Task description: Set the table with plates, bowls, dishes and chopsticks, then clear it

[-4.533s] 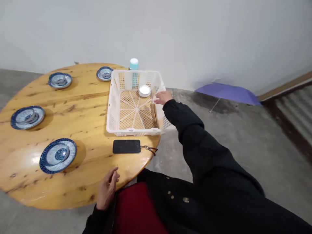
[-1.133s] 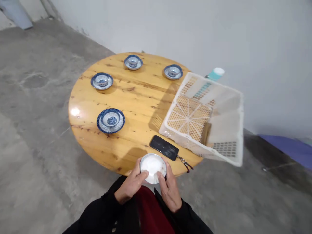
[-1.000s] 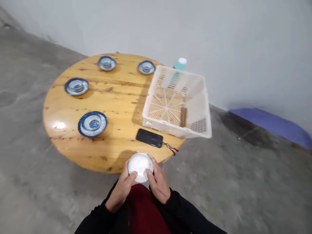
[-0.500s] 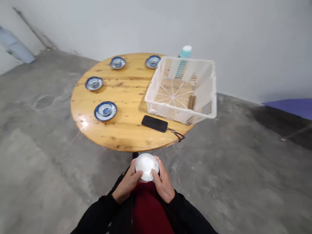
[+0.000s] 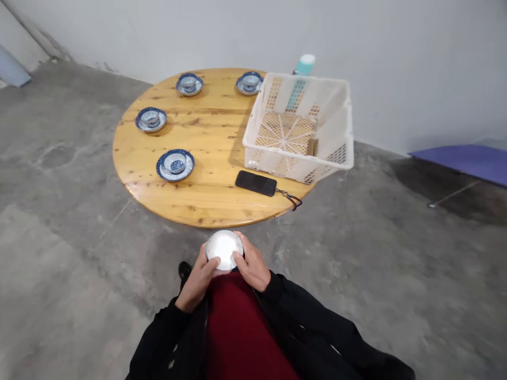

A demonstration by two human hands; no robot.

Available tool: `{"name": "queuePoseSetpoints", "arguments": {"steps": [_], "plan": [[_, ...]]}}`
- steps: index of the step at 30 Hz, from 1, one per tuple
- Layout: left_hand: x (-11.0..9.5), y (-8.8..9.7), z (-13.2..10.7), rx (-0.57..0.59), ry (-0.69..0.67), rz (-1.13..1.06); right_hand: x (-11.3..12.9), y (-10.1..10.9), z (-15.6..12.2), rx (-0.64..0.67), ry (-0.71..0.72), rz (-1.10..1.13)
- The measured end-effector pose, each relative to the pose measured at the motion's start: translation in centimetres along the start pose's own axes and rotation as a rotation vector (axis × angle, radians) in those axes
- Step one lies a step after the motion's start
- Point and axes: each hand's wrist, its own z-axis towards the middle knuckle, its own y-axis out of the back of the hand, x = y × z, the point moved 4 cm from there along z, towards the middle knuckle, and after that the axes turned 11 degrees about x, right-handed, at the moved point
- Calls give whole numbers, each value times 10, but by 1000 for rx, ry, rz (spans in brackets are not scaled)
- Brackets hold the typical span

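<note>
I hold a stack of small white dishes in front of my chest with both hands. My left hand grips its left side with the thumb on the rim. My right hand clasps its right side. Ahead stands a round wooden table. A white plastic basket sits on its right part, with brown chopsticks inside.
Several blue-and-white plates with cups stand on the table, the nearest one at front left. A black phone with a strap lies by the basket. A teal-capped bottle stands behind the basket. A purple umbrella lies on the concrete floor.
My right hand took the white dishes out of the basket and both hands now hold them. I have stepped back, so the table lies farther off.
</note>
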Motion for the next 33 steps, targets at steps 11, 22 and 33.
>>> {"name": "queuePoseSetpoints", "arguments": {"steps": [11,22,33], "plan": [[-46,175,-89,-229,-93,-82,98,-169,84,197,124,20],[-75,311,-130,-240,-102,-35,152,-291,138,207,81,31],[-121,360,-63,-66,-54,62,137,-301,217,52,-18,4]]}}
